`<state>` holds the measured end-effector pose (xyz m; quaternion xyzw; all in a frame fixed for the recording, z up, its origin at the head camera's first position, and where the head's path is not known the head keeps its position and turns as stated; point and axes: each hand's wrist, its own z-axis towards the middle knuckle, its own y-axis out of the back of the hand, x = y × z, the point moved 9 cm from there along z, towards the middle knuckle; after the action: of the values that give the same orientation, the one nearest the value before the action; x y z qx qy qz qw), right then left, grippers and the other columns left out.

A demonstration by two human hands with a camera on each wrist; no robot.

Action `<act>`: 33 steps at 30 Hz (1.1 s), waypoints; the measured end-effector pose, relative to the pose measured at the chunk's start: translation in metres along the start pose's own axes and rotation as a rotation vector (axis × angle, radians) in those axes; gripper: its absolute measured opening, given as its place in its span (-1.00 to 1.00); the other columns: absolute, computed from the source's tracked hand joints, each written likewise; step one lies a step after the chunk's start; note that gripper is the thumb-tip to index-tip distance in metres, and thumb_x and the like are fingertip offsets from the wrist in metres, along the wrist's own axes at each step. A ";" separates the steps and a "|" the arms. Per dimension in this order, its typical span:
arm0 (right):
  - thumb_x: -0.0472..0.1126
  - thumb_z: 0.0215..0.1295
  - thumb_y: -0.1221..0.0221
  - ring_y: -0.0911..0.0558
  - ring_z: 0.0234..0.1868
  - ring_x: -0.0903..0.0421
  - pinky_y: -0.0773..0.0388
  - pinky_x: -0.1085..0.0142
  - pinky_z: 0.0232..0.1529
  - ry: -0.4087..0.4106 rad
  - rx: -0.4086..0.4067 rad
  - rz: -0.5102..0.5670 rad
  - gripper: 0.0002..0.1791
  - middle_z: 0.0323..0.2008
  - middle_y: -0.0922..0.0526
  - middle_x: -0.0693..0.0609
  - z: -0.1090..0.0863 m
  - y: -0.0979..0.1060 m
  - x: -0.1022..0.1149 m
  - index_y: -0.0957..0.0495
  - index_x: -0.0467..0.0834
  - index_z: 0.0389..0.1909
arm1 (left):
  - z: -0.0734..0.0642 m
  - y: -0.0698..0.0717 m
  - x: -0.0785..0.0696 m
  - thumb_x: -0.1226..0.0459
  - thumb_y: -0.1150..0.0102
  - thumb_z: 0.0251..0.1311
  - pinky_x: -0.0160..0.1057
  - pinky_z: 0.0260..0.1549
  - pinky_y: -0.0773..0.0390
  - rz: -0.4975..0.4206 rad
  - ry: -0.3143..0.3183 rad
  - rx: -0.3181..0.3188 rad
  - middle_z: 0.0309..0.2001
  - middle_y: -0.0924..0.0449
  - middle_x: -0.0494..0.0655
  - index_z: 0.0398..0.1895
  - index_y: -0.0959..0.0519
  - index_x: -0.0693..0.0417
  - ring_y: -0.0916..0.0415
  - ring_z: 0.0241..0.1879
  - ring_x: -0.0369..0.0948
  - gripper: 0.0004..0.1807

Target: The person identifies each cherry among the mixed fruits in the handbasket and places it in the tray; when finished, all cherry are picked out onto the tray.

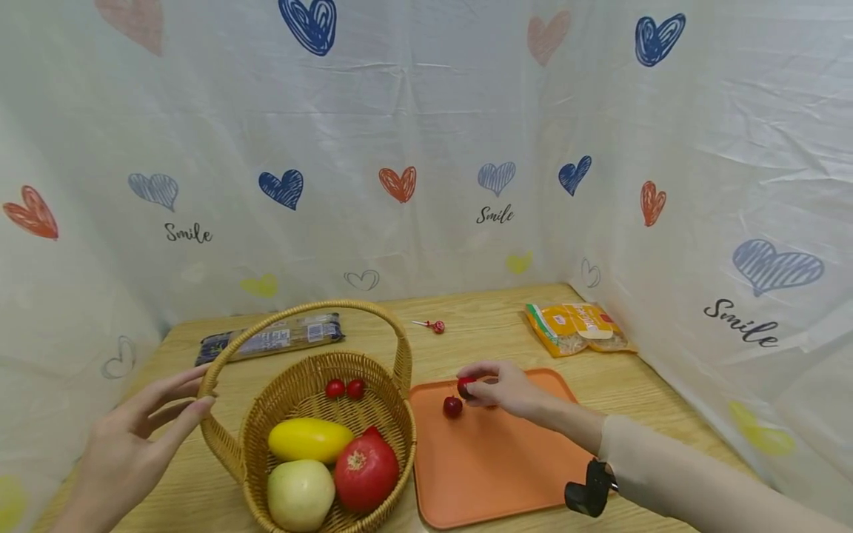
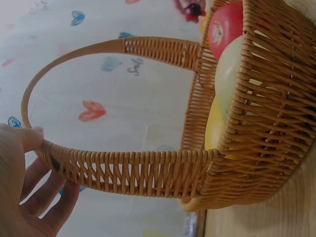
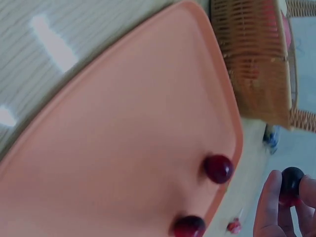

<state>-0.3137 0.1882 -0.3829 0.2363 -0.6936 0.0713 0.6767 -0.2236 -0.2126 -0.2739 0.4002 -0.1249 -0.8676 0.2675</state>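
My left hand [image 1: 136, 437] grips one side of the arched handle [image 1: 303, 309] of a wicker basket [image 1: 256, 437], thumb and fingers around it. In the basket lie two cherries [image 1: 345, 389], a yellow oblong fruit [image 1: 310, 440], a pale green apple-like fruit [image 1: 300, 494] and a red pomegranate [image 1: 366, 472]. My right hand [image 1: 506, 389] pinches a dark red cherry [image 3: 292, 181] between thumb and fingertips, above the far left part of an orange tray [image 1: 493, 474]. On the tray rest two more cherries, one near its edge [image 3: 218, 169] and another [image 3: 189, 227] largely behind my hand in the head view.
A lollipop [image 1: 435, 326] lies on the wooden table behind the tray. Behind the basket is a long clear-and-blue packet [image 1: 286, 337]. An orange food bag [image 1: 580, 327] sits at the back right. A heart-printed curtain [image 1: 433, 111] surrounds the table.
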 end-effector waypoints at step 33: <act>-0.42 0.34 -0.06 -0.60 -0.11 -0.05 -0.67 0.06 -0.08 -0.086 -0.283 -0.197 -0.67 -0.10 -0.54 -0.28 -0.021 0.099 -0.042 -0.40 -0.50 0.07 | 0.001 -0.001 0.001 0.58 -0.23 0.07 -0.66 -0.18 -0.52 0.042 0.006 0.021 -0.04 -0.50 -0.46 0.10 -0.52 0.23 -0.48 -0.16 -0.55 -0.53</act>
<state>-0.3378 0.2936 -0.4000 0.2083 -0.6984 -0.1040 0.6768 -0.2250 -0.2122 -0.2740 0.4030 -0.1413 -0.8592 0.2818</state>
